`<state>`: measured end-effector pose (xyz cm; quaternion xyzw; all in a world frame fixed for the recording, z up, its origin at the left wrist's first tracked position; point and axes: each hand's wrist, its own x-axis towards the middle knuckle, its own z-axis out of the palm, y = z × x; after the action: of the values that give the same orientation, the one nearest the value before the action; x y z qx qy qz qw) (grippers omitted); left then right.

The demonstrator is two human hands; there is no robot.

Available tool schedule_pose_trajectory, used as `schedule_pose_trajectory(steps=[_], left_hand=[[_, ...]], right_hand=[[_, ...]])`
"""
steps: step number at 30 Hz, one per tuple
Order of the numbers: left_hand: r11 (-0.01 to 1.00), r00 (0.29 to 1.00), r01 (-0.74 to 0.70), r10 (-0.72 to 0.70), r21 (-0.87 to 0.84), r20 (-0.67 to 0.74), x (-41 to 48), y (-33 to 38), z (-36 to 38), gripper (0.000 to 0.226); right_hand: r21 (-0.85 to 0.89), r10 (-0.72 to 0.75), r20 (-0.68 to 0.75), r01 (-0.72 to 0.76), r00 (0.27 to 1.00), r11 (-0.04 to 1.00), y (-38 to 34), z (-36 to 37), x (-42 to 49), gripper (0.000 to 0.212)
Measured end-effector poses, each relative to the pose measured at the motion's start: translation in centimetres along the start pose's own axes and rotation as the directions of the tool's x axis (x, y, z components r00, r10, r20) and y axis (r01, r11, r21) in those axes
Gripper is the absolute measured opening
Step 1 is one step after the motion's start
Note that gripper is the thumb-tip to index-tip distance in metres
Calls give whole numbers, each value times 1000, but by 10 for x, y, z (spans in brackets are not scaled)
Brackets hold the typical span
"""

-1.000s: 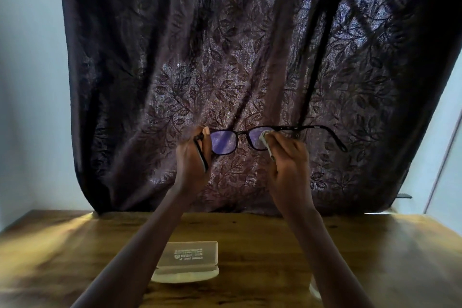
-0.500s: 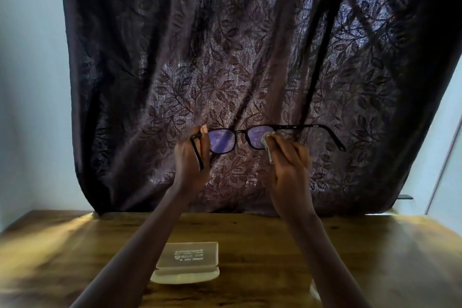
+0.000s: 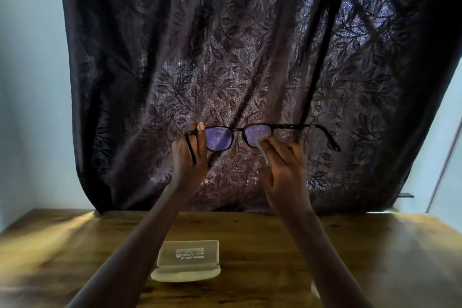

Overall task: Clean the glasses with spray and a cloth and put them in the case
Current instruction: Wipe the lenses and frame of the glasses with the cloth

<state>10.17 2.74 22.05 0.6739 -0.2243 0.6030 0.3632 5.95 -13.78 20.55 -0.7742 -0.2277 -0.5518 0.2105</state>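
Wooden table [image 3: 375, 257], dark leafy curtain [image 3: 250, 45]

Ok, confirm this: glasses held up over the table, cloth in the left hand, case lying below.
No: the head view shows the cloth in the right hand, on a lens of the glasses; the left hand grips the frame's end. The rest holds.
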Motion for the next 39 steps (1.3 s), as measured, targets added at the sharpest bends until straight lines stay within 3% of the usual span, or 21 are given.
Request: schedule_pose_trajectory(steps=[2, 5, 10, 13, 15, 17, 20, 25, 29, 32, 39], left_hand=[[1000, 1000, 2, -2, 3, -6, -3, -2, 2, 30], [990, 989, 144, -144, 10, 34, -8, -1, 3, 42], [998, 998, 58, -58, 12, 8, -1, 7, 3, 37], [986, 983, 164, -167, 38, 82, -9, 2, 2, 55], [989, 988, 135, -139, 61, 65, -12, 0, -1, 65], [995, 998, 36, -41, 92, 46, -5, 2, -4, 54], [999, 1000, 21, -21, 24, 0, 0, 10, -3, 34], [1000, 1000, -14, 14, -14, -26, 0, 12, 7, 32], [995, 995, 90, -91, 43, 30, -7, -3, 7, 31], [994, 996, 90, -90, 59, 1, -9, -5, 3, 38], [997, 999, 43, -42, 71, -10, -6, 1, 5, 39]], right_hand=[[-43, 43, -46, -45, 998, 998, 1, 0, 5, 45], [-71, 71, -61, -75, 996, 995, -3, 2, 14, 44], [37, 65, 1, -65, 998, 997, -14, 9, 18, 39], [74, 21, 37, -24, 999, 997, -13, 10, 10, 44], [60, -7, 37, 5, 999, 998, -9, 7, 4, 40], [13, -1, 6, 1, 1000, 1000, -4, 3, 1, 37], [-23, 85, -21, -85, 996, 996, -2, 3, 5, 46], [24, 89, 1, -89, 996, 996, -10, 9, 14, 42], [45, 15, 38, -17, 999, 999, -10, 9, 3, 50], [18, -13, 44, 12, 999, 1000, -3, 6, -4, 39], [-51, 85, -29, -87, 996, 995, -1, 9, 8, 52]])
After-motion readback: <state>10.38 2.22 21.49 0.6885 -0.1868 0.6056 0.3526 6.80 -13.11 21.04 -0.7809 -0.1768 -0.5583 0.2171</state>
